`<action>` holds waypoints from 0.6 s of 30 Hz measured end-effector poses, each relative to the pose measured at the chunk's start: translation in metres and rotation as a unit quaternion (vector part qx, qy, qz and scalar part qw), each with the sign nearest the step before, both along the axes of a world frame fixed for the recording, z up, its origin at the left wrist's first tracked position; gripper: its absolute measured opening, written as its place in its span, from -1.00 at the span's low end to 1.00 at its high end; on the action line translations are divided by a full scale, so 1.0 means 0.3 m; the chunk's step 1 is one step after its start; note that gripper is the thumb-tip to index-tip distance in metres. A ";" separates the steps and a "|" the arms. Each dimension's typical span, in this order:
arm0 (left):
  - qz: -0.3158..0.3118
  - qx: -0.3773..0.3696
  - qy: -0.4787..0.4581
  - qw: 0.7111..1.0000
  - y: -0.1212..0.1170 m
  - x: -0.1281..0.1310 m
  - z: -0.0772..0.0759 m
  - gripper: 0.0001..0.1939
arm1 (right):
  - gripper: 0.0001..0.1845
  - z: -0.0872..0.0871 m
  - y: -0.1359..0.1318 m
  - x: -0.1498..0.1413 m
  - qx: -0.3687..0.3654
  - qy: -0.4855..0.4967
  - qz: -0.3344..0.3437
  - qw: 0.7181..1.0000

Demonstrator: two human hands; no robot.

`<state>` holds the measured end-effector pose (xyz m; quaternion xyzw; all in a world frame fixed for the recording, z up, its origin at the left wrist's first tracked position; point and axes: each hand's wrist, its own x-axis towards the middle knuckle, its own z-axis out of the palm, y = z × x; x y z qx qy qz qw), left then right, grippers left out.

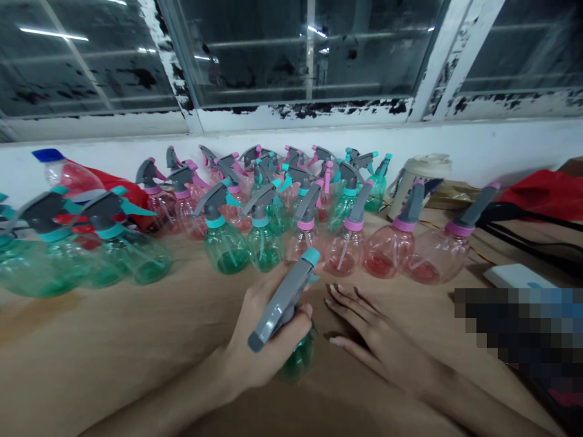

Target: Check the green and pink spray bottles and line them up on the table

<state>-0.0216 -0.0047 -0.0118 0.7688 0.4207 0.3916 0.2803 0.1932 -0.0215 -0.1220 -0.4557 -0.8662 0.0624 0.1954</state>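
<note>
Currently | left hand (259, 364): fingers curled around green spray bottle (283, 302) below its head, presumably to steady it | right hand (371, 328): fingers spread over desk (136, 328).

Dim light; stretched, blurry edges.

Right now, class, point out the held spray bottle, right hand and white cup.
Held spray bottle (283, 303): head view, gray sprayer top.
Right hand (376, 331): head view, its back.
White cup (404, 184): head view, side.

Lidded cup (403, 187), black cables (503, 213) beside red material (544, 195), blue-capped bottle (68, 175), dark windows (273, 57)
</note>
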 end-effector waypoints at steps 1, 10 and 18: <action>-0.009 0.005 -0.006 1.000 0.000 0.000 -0.002 -0.73 | -0.35 0.001 -0.001 0.001 -0.001 0.001 0.001 1.000; -0.015 -0.002 -0.018 1.000 0.000 -0.001 -0.009 -0.77 | -0.37 0.012 -0.003 -0.001 -0.004 -0.022 -0.005 1.000; -0.017 -0.010 -0.036 0.999 -0.002 -0.004 -0.011 -0.66 | -0.36 0.010 -0.004 -0.002 0.004 -0.003 -0.003 1.000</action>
